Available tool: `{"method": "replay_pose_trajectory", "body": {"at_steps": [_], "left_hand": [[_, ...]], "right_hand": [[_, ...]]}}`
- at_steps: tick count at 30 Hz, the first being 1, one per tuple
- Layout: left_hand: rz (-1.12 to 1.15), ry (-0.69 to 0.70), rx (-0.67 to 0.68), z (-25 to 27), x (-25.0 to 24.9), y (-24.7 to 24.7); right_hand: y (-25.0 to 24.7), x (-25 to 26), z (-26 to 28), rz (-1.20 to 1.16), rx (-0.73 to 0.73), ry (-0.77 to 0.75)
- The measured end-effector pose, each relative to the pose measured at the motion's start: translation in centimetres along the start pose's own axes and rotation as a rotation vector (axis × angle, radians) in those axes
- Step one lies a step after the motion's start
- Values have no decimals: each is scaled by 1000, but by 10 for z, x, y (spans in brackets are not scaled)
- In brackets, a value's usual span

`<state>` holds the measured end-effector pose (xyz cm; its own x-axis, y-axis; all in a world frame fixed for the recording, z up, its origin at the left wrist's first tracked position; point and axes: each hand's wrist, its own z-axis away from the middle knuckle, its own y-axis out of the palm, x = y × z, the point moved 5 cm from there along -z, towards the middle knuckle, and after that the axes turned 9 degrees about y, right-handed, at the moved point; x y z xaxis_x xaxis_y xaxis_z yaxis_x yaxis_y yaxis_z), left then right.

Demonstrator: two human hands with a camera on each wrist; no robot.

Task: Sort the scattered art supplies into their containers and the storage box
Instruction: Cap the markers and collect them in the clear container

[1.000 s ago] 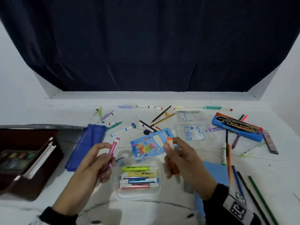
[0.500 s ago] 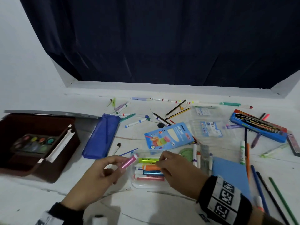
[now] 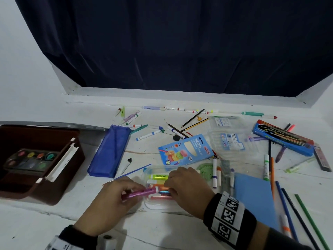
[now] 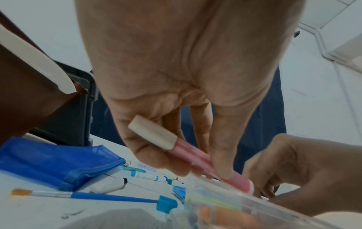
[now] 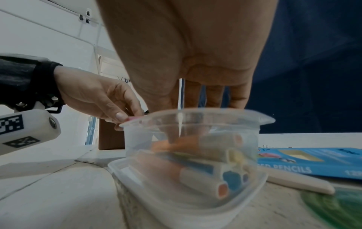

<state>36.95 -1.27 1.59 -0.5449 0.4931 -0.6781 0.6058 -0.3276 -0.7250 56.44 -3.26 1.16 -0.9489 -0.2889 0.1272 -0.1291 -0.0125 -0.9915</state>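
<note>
Brown storage box [image 3: 68,179]: one paint palette [image 3: 29,159] inside. Blue pouch [image 3: 110,150] beside it, contents not visible. Clear tub [image 3: 149,204]: about five markers, count uncertain. Left hand [image 3: 115,201] pinches pink marker [image 3: 142,192] over tub rim. Right hand [image 3: 187,188] reaches into tub; grip hidden.

Behind the table we see a dark navy curtain [image 3: 180,42] hanging in folds across the whole back, framed by white walls [image 3: 21,69]. Below its hem runs a white ledge [image 3: 162,93], and the table [image 3: 45,222] itself is white and scuffed.
</note>
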Motion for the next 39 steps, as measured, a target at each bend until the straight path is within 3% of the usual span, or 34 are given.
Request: {"method": "replay_pose_trajectory", "body": {"at_steps": [8, 14, 22, 26, 33, 39], "left_hand": [[-150, 167, 137, -15, -8, 7], [-250, 269, 222, -33, -21, 25], [-377, 276, 313, -54, -34, 47], [-434, 293, 309, -61, -39, 53], [-481, 317, 178, -66, -39, 56], [-499, 262, 140, -68, -35, 59]], "right_hand": [[-10, -8, 1, -54, 39, 79], [-24, -39, 17, -173, -23, 181], [-6, -57, 28, -262, 65, 300], [1, -59, 27, -308, 86, 319], [1, -61, 26, -326, 85, 337], [-1, -58, 25, -332, 108, 342]]}}
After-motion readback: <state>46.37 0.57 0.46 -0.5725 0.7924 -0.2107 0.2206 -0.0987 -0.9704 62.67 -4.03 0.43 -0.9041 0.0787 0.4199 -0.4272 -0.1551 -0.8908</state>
